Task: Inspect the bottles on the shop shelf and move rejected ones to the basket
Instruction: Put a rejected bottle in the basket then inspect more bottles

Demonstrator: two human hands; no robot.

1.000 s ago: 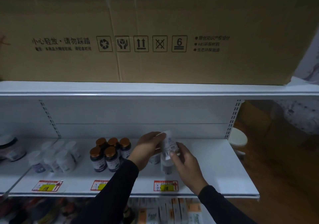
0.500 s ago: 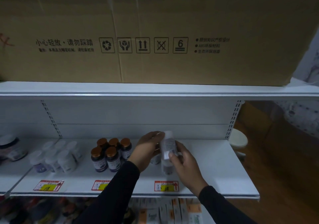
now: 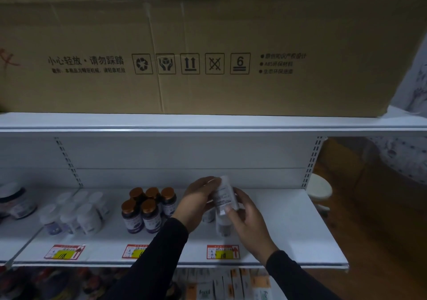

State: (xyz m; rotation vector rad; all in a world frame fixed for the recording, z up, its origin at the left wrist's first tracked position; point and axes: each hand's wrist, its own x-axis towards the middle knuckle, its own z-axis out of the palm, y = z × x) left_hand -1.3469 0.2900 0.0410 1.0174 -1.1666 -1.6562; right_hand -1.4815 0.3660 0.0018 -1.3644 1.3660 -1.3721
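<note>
A slim white bottle (image 3: 224,195) with a printed label is held above the white shelf (image 3: 288,230), tilted slightly. My left hand (image 3: 196,199) grips its upper part from the left. My right hand (image 3: 248,218) holds its lower part, thumb on the label. Below it another clear-white bottle (image 3: 223,225) stands on the shelf, partly hidden by my hands. Several dark bottles with copper caps (image 3: 147,209) stand to the left. No basket is in view.
Several white jars (image 3: 76,214) sit further left, and a dark jar (image 3: 16,200) at the far left edge. A big cardboard box (image 3: 208,52) fills the upper shelf. Price tags (image 3: 223,251) line the shelf front. Boxed goods show on the shelf below.
The held bottle and both hands stay almost in the same place; the bottle has turned slightly between my fingers.
</note>
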